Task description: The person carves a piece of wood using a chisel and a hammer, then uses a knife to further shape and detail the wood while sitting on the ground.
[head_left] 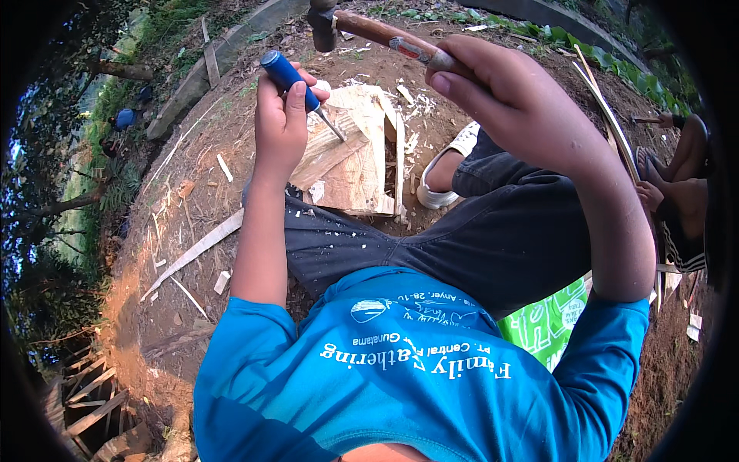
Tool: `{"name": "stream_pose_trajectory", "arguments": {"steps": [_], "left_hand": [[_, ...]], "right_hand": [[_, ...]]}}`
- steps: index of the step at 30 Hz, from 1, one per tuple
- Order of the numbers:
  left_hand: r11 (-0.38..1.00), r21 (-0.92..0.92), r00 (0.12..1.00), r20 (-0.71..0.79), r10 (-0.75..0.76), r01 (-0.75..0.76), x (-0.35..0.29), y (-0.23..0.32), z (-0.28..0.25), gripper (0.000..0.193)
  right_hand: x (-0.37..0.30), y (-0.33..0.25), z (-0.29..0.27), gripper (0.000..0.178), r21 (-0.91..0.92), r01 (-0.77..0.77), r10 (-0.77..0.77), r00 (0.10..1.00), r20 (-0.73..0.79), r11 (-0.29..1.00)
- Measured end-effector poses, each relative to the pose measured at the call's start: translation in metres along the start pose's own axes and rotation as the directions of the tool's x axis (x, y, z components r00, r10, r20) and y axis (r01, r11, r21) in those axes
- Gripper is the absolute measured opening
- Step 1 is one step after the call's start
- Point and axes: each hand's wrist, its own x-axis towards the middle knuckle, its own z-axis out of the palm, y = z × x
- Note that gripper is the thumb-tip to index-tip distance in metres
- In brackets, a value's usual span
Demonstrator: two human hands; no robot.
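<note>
My left hand is closed around the blue handle of a chisel. Its slim metal blade slants down to the right, with the tip at the top of a pale wood block. Flat wood pieces and shavings lie on and around the block, which stands on the ground between my legs. Raised to the right, my right hand grips a hammer by its wooden handle. The dark hammer head hangs above and to the right of the chisel's butt, apart from it.
A green printed bag lies beside my right hip. At the right edge, another person's bare legs and hands show near long wood strips. A curved wood strip lies left of me. A concrete kerb runs behind.
</note>
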Motion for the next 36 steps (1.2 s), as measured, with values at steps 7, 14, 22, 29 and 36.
{"name": "stream_pose_trajectory", "arguments": {"steps": [7, 14, 22, 29, 36], "left_hand": [[0.998, 0.020, 0.998, 0.021, 0.058, -0.058, -0.016, 0.004, 0.013, 0.031], [0.994, 0.093, 0.992, 0.113, 0.049, -0.060, -0.032, 0.010, 0.019, 0.030], [0.990, 0.078, 0.988, 0.114, 0.107, -0.117, -0.047, 0.006, 0.033, 0.028], [0.993, -0.050, 0.993, 0.058, 0.107, -0.104, -0.046, 0.002, 0.022, 0.028], [0.987, -0.093, 0.990, 0.045, 0.137, -0.132, -0.052, -0.003, 0.020, 0.029]], "right_hand": [[-0.002, 0.004, 0.002, 0.024, -0.025, 0.005, -0.005, 1.000, -0.014, 1.000], [-0.004, -0.018, 0.019, 0.021, 0.223, 0.200, -0.136, 0.952, -0.274, 0.954], [-0.029, -0.015, 0.031, 0.020, -0.025, 0.050, -0.051, 0.998, -0.032, 0.998], [-0.029, -0.042, 0.023, 0.015, -0.040, 0.064, -0.066, 0.996, -0.055, 0.997], [-0.025, -0.060, 0.021, 0.018, -0.026, 0.114, -0.116, 0.988, -0.103, 0.993]]}}
